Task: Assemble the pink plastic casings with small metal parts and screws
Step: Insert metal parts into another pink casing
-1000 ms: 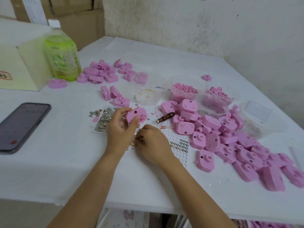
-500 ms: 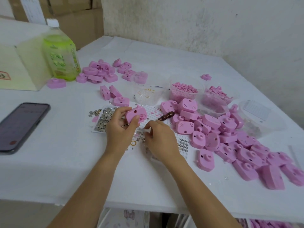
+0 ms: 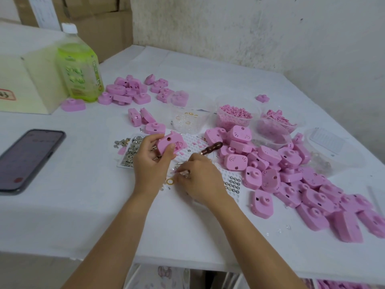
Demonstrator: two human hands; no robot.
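Now left hand [image 3: 150,163] grips pink casing [image 3: 169,142]; right hand [image 3: 201,181] pinches small part [image 3: 184,173].

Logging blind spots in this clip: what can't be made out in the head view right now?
Head view: whether the right hand pinches any part; its curled fingers cover the spot.
Head view: the tool tip, behind the right hand.
Head view: phone screen text, blurred; the left edge cuts the phone.
Head view: box label, cut by the left edge.
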